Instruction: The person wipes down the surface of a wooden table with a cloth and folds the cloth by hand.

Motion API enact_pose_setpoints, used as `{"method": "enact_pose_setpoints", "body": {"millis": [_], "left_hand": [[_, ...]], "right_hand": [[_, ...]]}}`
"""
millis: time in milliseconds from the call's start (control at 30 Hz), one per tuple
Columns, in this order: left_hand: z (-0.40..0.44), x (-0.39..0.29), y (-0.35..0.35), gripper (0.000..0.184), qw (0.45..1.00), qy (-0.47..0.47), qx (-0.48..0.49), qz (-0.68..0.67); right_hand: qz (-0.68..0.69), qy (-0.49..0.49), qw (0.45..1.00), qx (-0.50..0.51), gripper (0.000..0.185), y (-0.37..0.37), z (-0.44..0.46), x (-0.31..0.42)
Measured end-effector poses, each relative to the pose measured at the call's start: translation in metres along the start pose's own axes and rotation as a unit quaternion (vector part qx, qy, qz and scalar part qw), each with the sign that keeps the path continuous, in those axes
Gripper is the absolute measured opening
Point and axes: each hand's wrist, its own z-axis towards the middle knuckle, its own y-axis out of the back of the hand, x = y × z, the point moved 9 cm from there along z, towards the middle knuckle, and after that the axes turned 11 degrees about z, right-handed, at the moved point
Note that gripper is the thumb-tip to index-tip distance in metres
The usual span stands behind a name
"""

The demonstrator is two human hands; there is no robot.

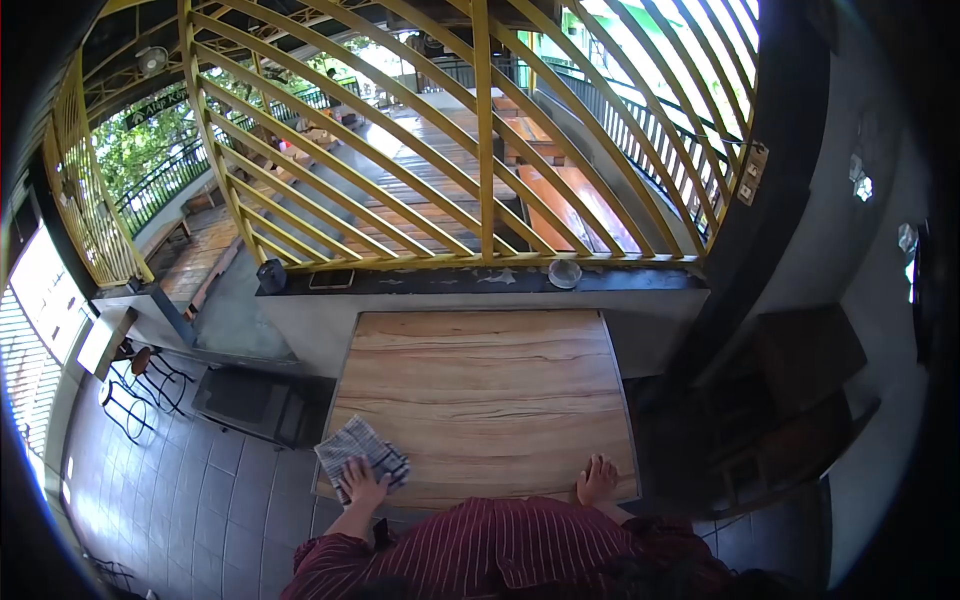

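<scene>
A grey-and-white checked cloth [350, 440] lies partly bunched at the near left corner of a wood-grain table [480, 390], reaching over its left edge. My left hand [362, 483] holds this cloth from above, with the fingers bent a little over it. At the near right corner, my right hand [598, 480] rests on the bare tabletop, fingers stretched out and nothing in them. Its wrist comes from the edge next to my striped dark red shirt [500, 545].
Beyond the table, a low wall ledge [430, 284] carries a glass ashtray [565, 273] and a phone-like flat object [331, 279]. Yellow slats [484, 150] rise above it. A dark bench [250, 402] stands left, a wooden chair [805, 440] right.
</scene>
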Motion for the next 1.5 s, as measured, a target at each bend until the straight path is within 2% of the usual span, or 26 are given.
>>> {"method": "enact_pose_setpoints", "body": {"millis": [100, 167, 233, 267, 300, 367, 400, 433, 533, 600, 700, 833, 933, 1000, 1067, 1100, 1133, 1167, 1200, 1233, 1300, 1333, 1400, 1433, 1467, 1500], "left_hand": [[-0.01, -0.072, -0.018, 0.079, 0.976, -0.18, 0.037, 0.117], [-0.049, -0.127, -0.013, 0.075, 0.831, -0.286, -0.384, 0.284], [-0.046, -0.161, -0.042, 0.076, 0.857, -0.417, -0.21, 0.218], [-0.04, -0.173, -0.051, 0.076, 0.855, -0.422, -0.21, 0.217], [-0.031, -0.185, -0.055, 0.077, 0.818, -0.392, -0.33, 0.261], [-0.029, -0.188, -0.029, 0.078, 0.767, -0.354, -0.448, 0.293], [-0.002, -0.178, -0.02, 0.081, 0.881, -0.395, -0.222, 0.138], [0.006, -0.167, -0.016, 0.083, 0.915, -0.402, 0.023, -0.03], [0.038, -0.098, 0.022, 0.089, 0.955, -0.292, 0.051, 0.025], [0.06, -0.039, 0.032, 0.094, 0.966, -0.234, 0.007, 0.108], [0.079, 0.023, 0.011, 0.094, 0.946, -0.314, 0.032, 0.073], [0.076, 0.025, 0.011, 0.095, 0.931, -0.361, 0.014, 0.055], [0.087, 0.026, -0.004, 0.083, 0.919, -0.381, -0.028, 0.1], [0.098, 0.032, -0.023, 0.074, 0.829, -0.358, -0.28, 0.325], [0.104, 0.033, -0.031, 0.066, 0.782, -0.349, -0.376, 0.355], [0.098, 0.034, -0.027, 0.058, 0.737, -0.321, -0.468, 0.367], [0.097, 0.035, -0.03, 0.058, 0.728, -0.336, -0.471, 0.368], [0.094, 0.036, -0.026, 0.051, 0.721, -0.327, -0.5, 0.35], [0.092, 0.035, -0.019, 0.046, 0.714, -0.316, -0.53, 0.331], [0.085, 0.032, -0.016, 0.046, 0.709, -0.323, -0.535, 0.328], [0.095, 0.036, -0.01, 0.045, 0.884, -0.366, -0.26, 0.13], [0.099, 0.033, -0.009, 0.045, 0.883, -0.368, -0.261, 0.128], [0.117, 0.046, -0.064, 0.059, 0.923, -0.332, 0.083, 0.174], [0.123, 0.048, -0.071, 0.059, 0.924, -0.329, 0.086, 0.174], [0.125, 0.039, -0.046, 0.054, 0.875, -0.347, -0.192, 0.277], [0.098, 0.036, -0.028, 0.051, 0.746, -0.335, -0.45, 0.359]], "right_hand": [[-0.014, -0.024, 1.0, 0.004, 0.051, -0.013, 0.002, -0.003], [-0.024, -0.05, 0.998, 0.008, 0.053, -0.02, 0.005, 0.007], [0.049, -0.022, 0.996, 0.074, 0.051, -0.038, 0.01, 0.048], [0.081, 0.061, 0.995, 0.012, 0.053, -0.064, 0.004, 0.066], [0.11, 0.145, 0.982, -0.049, 0.055, -0.091, -0.005, 0.083], [0.185, 0.09, 0.961, 0.184, 0.057, -0.102, 0.007, 0.16], [0.178, 0.158, 0.955, 0.175, 0.055, -0.103, 0.001, 0.192], [0.169, 0.227, 0.945, 0.166, 0.054, -0.104, -0.008, 0.216], [0.088, 0.315, 0.935, 0.14, 0.05, -0.108, -0.013, 0.23], [0.007, 0.228, 0.958, 0.173, 0.05, -0.096, 0.011, 0.206], [-0.016, -0.029, 0.999, -0.003, 0.045, -0.06, 0.029, 0.119], [-0.021, -0.331, 0.943, -0.015, 0.035, -0.01, 0.011, 0.042], [-0.041, -0.373, 0.926, -0.049, 0.036, -0.026, 0.009, 0.018], [-0.094, -0.325, 0.935, -0.109, 0.034, -0.063, 0.014, 0.023], [-0.026, -0.37, 0.928, -0.028, 0.038, -0.094, 0.033, 0.058], [0.045, -0.253, 0.963, -0.084, 0.037, -0.081, 0.05, 0.119], [-0.056, -0.096, 0.984, -0.137, 0.035, -0.115, 0.058, 0.149], [0.027, -0.027, 0.997, -0.071, 0.032, -0.138, 0.069, 0.187], [0.147, -0.076, 0.975, 0.146, 0.028, -0.13, 0.085, 0.248], [0.152, 0.04, 0.977, 0.141, 0.029, -0.154, 0.085, 0.289], [0.216, 0.239, 0.938, 0.132, 0.034, -0.153, 0.056, 0.375], [0.253, 0.301, 0.905, 0.165, 0.036, -0.168, 0.037, 0.401], [0.211, 0.403, 0.882, 0.123, 0.037, -0.204, 0.015, 0.415], [0.171, 0.501, 0.845, 0.077, 0.038, -0.209, -0.003, 0.424], [0.207, 0.411, 0.87, 0.177, 0.04, -0.2, 0.02, 0.411], [0.238, 0.314, 0.877, 0.274, 0.042, -0.181, 0.038, 0.391]]}}
